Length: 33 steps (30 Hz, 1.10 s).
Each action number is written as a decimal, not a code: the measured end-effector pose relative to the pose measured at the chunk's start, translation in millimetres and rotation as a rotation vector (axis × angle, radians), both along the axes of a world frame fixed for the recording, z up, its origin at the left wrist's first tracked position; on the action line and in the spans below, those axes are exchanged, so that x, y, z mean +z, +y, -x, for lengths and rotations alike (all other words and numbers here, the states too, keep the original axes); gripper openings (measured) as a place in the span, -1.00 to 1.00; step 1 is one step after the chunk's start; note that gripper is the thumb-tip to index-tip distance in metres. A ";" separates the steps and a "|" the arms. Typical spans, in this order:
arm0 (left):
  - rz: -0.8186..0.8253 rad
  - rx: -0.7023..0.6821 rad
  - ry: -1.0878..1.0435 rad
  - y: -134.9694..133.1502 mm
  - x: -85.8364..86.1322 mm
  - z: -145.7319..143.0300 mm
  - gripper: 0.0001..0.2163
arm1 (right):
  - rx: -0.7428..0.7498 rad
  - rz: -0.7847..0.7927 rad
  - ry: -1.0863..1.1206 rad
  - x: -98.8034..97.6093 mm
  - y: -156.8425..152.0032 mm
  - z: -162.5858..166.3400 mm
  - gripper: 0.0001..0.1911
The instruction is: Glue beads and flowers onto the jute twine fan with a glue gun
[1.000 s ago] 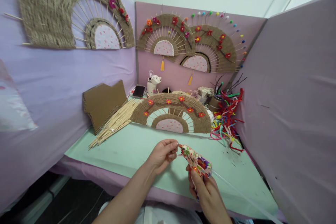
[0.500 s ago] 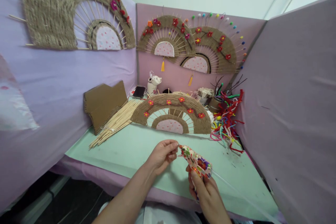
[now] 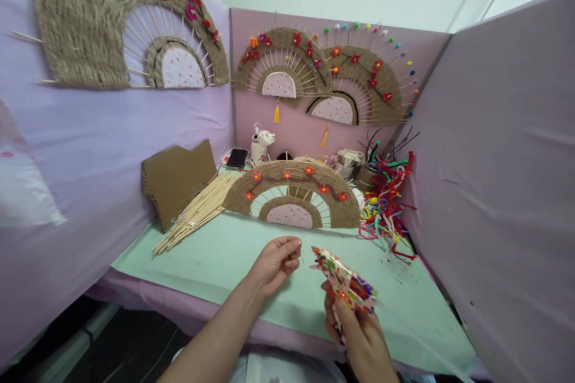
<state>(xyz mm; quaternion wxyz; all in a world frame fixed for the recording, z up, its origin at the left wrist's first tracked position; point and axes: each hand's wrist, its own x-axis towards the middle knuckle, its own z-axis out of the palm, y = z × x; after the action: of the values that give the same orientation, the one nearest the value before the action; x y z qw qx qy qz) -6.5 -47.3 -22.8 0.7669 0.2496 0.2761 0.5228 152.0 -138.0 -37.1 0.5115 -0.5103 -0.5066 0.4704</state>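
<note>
My right hand (image 3: 359,329) is wrapped round the handle of a flower-patterned hot glue gun (image 3: 348,281), whose orange tip points up and left. A clear glue stick (image 3: 417,332) trails from its back end. To the left of the tip, a small gap away, my left hand (image 3: 278,260) is closed with thumb and forefinger pinched; whatever sits between them is too small to make out. Just beyond both hands lies a half-round twine fan (image 3: 242,194) with red flowers and a pink dotted centre.
Thin wooden sticks (image 3: 197,215) and cut cardboard (image 3: 175,179) lie at the left of the green tabletop (image 3: 202,263). Colourful pipe cleaners (image 3: 390,209) heap at the right. A phone (image 3: 237,158) and a white figurine (image 3: 261,143) stand behind. More twine fans (image 3: 285,42) hang on the walls.
My right hand has drawn the glue gun back to the right and slightly down, so its tip has parted from my left fingertips. My left hand has barely shifted left.
</note>
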 end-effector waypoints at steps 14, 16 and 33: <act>-0.446 0.153 0.487 65.9 128.3 32.5 -0.72 | -0.095 -0.100 0.217 0.8 12.8 -23.8 -0.54; -0.575 0.170 0.610 85.9 157.1 34.7 -0.72 | -0.109 -0.087 0.208 0.2 13.6 -25.6 -0.53; -0.812 -0.032 1.426 169.7 197.3 27.0 -0.82 | -0.150 -0.024 0.177 -3.9 17.7 -35.5 -0.43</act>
<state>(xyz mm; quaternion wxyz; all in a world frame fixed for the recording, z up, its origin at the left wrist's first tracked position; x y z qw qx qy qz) -33.4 122.5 174.5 0.2644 0.7840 0.4828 0.2869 187.6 -120.3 -40.9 0.5940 -0.4974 -0.4253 0.4678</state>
